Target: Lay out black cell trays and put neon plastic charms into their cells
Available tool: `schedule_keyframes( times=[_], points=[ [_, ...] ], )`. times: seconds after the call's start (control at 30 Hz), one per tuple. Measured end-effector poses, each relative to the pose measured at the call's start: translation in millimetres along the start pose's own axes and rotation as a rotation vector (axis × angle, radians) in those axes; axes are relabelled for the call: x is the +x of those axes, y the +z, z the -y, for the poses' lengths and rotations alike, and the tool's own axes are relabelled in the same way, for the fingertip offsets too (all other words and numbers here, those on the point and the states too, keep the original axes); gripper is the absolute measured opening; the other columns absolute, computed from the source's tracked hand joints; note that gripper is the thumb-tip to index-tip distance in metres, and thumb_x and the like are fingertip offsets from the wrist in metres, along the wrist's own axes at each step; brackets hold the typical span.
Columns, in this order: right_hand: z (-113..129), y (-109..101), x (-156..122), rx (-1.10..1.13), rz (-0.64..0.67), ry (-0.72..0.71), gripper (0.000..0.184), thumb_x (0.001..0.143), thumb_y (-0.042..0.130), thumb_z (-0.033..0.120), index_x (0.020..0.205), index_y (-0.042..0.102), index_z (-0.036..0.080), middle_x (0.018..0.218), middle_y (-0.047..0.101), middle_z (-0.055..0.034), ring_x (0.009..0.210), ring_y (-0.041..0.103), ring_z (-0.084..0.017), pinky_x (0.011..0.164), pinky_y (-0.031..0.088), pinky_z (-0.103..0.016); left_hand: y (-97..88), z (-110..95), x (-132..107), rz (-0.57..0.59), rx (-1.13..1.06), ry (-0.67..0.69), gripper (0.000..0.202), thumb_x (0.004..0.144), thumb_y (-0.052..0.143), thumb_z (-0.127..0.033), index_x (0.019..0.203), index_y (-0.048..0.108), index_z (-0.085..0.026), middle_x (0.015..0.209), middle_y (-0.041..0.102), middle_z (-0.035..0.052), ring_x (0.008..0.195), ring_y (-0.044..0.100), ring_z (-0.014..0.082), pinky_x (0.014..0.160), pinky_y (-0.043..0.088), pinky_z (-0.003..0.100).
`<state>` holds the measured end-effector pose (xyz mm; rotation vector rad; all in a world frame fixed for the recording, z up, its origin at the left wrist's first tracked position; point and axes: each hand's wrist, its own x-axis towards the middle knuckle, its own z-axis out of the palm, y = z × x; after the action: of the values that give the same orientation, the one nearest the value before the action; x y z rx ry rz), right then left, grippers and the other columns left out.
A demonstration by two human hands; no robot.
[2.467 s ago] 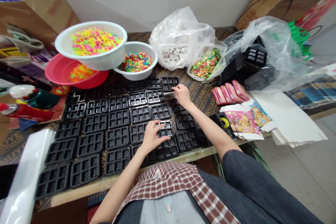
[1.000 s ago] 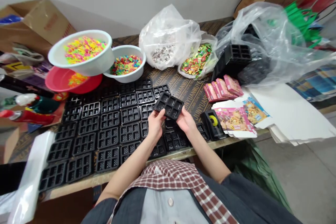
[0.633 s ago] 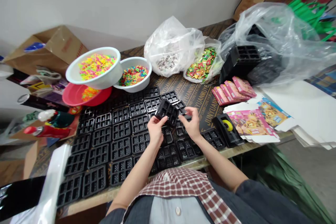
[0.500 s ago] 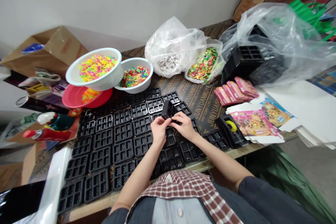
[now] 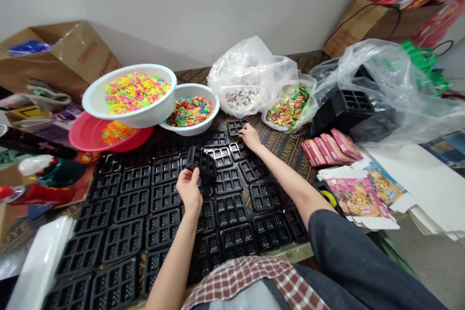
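My left hand (image 5: 189,191) pinches a small stack of black plastic trays (image 5: 202,163), tilted above the table with the compartments facing up. Farther out, my right hand (image 5: 250,137) has its fingers closed on the edge of a single black tray (image 5: 236,127), at the far end of the rows. Whether that tray rests fully on the table I cannot tell. Around and below both hands lie several rows of like black trays (image 5: 228,208), each split into small square compartments.
A white basin (image 5: 90,101) of bright small pieces rests partly on a red basin (image 5: 83,138). Behind stand another white basin (image 5: 215,111) and plastic bags (image 5: 247,65). Pink boxes (image 5: 337,145), printed cartons (image 5: 358,196) and a yellow tape roll (image 5: 329,198) are on the right.
My hands were together at the tray stack and are now apart. The left has moved left with the stack; the right has reached forward with one tray. The view has shifted.
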<state>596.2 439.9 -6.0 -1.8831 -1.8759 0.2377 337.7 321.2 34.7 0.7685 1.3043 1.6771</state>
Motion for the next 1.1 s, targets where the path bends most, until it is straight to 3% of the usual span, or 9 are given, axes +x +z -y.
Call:
schedule_keyframes(
  times=[0.1, 0.17, 0.27, 0.33, 0.47, 0.57, 0.7, 0.87, 1.1],
  points=[
    [-8, 6, 6, -0.054, 0.092, -0.021, 0.012, 0.081, 0.06, 0.011, 0.084, 0.071, 0.016, 0.093, 0.056, -0.0079, 0.085, 0.05, -0.019, 0.08, 0.043, -0.032, -2.7, 4, 2, -0.005, -0.006, -0.015, 0.035, 0.055, 0.083, -0.034, 0.066, 0.055, -0.017, 0.063, 0.053, -0.0055, 0.059, 0.047, 0.0071, 0.059, 0.038, 0.019],
    [1, 1, -10, 0.023, 0.016, -0.068, 0.014, 0.082, 0.063, 0.015, 0.093, 0.072, 0.017, 0.096, 0.056, -0.0084, 0.088, 0.051, -0.02, 0.083, 0.044, -0.033, 1.8, 5, 2, 0.01, -0.003, -0.023, 0.035, 0.054, 0.083, -0.034, 0.065, 0.055, -0.017, 0.061, 0.053, -0.0057, 0.058, 0.047, 0.007, 0.058, 0.038, 0.019],
    [32, -14, -57, 0.296, -0.121, -0.193, 0.019, 0.085, 0.066, 0.028, 0.101, 0.071, 0.018, 0.096, 0.057, -0.007, 0.088, 0.054, -0.018, 0.083, 0.046, -0.032, 17.0, 6, -6, 0.099, 0.023, -0.047, 0.033, 0.055, 0.083, -0.033, 0.062, 0.055, -0.017, 0.059, 0.052, -0.0058, 0.056, 0.046, 0.0069, 0.057, 0.038, 0.02],
    [57, -25, -94, 0.487, -0.05, -0.278, 0.021, 0.083, 0.069, 0.037, 0.093, 0.072, 0.019, 0.087, 0.058, -0.0038, 0.08, 0.055, -0.016, 0.077, 0.048, -0.029, 30.4, 8, -17, 0.193, 0.037, -0.08, 0.03, 0.055, 0.082, -0.032, 0.061, 0.057, -0.016, 0.058, 0.052, -0.0055, 0.055, 0.046, 0.007, 0.055, 0.038, 0.02],
    [78, -45, -144, 0.697, 0.009, -0.155, 0.025, 0.083, 0.069, 0.043, 0.084, 0.072, 0.018, 0.079, 0.06, -0.0016, 0.069, 0.054, -0.012, 0.066, 0.047, -0.027, 52.0, 12, -46, 0.324, 0.023, -0.14, 0.028, 0.054, 0.083, -0.03, 0.057, 0.059, -0.016, 0.054, 0.053, -0.005, 0.051, 0.046, 0.0072, 0.053, 0.038, 0.021],
    [53, -59, -154, 0.677, -0.041, -0.039, 0.02, 0.085, 0.066, 0.039, 0.084, 0.073, 0.021, 0.079, 0.061, -0.001, 0.072, 0.056, -0.013, 0.069, 0.048, -0.027, 56.7, 14, -58, 0.368, 0.026, -0.136, 0.027, 0.052, 0.083, -0.028, 0.057, 0.06, -0.016, 0.053, 0.055, -0.0046, 0.05, 0.048, 0.0078, 0.054, 0.039, 0.022],
    [-12, -70, -161, 0.292, -0.212, 0.174, 0.013, 0.087, 0.061, 0.025, 0.087, 0.072, 0.018, 0.089, 0.061, -0.0049, 0.084, 0.057, -0.017, 0.08, 0.047, -0.031, 49.7, 10, -55, 0.254, 0.015, -0.056, 0.028, 0.055, 0.083, -0.028, 0.058, 0.058, -0.016, 0.054, 0.052, -0.0061, 0.051, 0.045, 0.0064, 0.053, 0.038, 0.019],
    [-60, -69, -205, -0.201, 0.134, 0.285, 0.018, 0.086, 0.052, 0.011, 0.088, 0.069, 0.014, 0.094, 0.058, -0.0083, 0.082, 0.053, -0.018, 0.077, 0.043, -0.029, 33.9, 7, -54, 0.244, 0.046, -0.07, 0.029, 0.055, 0.082, -0.03, 0.06, 0.057, -0.017, 0.056, 0.051, -0.0063, 0.053, 0.046, 0.0065, 0.054, 0.039, 0.019],
    [-48, -93, -250, -0.358, 0.409, 0.172, 0.025, 0.08, 0.05, 0.0, 0.085, 0.071, 0.012, 0.098, 0.059, -0.0138, 0.093, 0.052, -0.023, 0.079, 0.041, -0.033, 33.2, 10, -71, 0.285, 0.048, -0.144, 0.029, 0.054, 0.082, -0.03, 0.059, 0.057, -0.017, 0.055, 0.051, -0.0062, 0.051, 0.045, 0.0067, 0.053, 0.039, 0.02]
  ],
)
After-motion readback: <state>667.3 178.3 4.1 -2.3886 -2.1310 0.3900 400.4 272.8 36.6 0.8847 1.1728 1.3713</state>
